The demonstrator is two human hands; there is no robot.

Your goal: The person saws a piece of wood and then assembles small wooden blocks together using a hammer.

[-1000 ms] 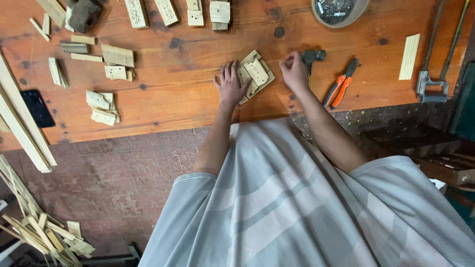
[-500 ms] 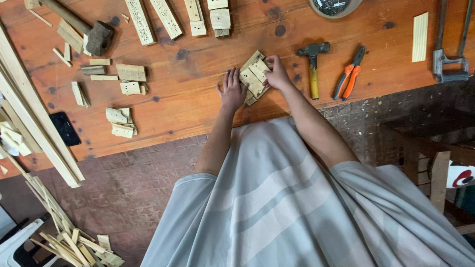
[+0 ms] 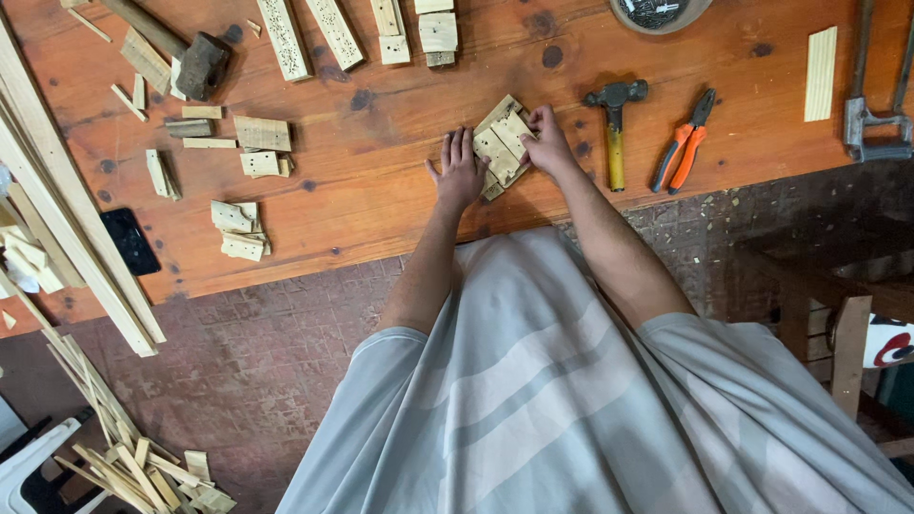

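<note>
Small assembly of pale wood slats [image 3: 502,148] flat on orange workbench [image 3: 381,190], near front edge; left hand [image 3: 459,174] spread, pressing its left side; right hand [image 3: 546,143] pinching upper right corner; hammer [image 3: 615,124], orange pliers [image 3: 682,141] just right; risk: uneven pressure shifts loose slats out of line.

The left hand [image 3: 460,174] lies over the lower left corner of the wood stack [image 3: 502,146], and the right hand [image 3: 549,143] hides its right edge; how many pieces lie there cannot be told. The round tin [image 3: 660,13] at the top edge is cut off, its contents too small to make out. The saw [image 3: 874,105] at upper right runs out of frame. The long slats [image 3: 67,219] on the left are clipped by the edge. The worktop [image 3: 381,205] continues past the top.
</note>
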